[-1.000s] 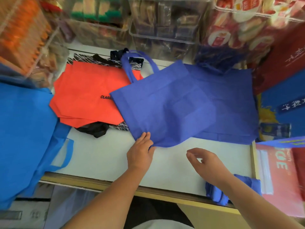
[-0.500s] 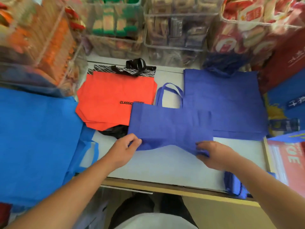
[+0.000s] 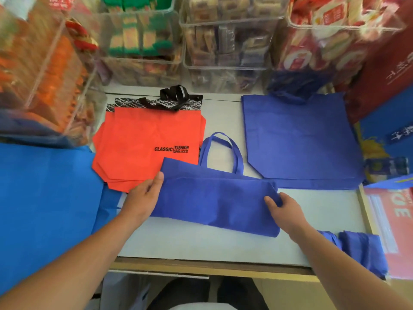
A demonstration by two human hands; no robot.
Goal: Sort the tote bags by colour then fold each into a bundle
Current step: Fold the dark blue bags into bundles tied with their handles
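Folded over on itself since the earlier frame, the dark blue tote bag is now laid as a narrower band across the white table, with its handles pointing away from the person. Far to its left, a light blue bag is draped over the table's edge. The band's left end is pinched by the left hand, thumb on top and fingers hidden under the fabric. Behind that end, an orange tote bag is spread flat and is overlapped by the band's far left corner. The band's right end is pinched by the right hand, thumb on top. Behind and to the right, a stack of flat dark blue bags is seen. Nearer and to the right, folded dark blue bundles are set at the table's corner.
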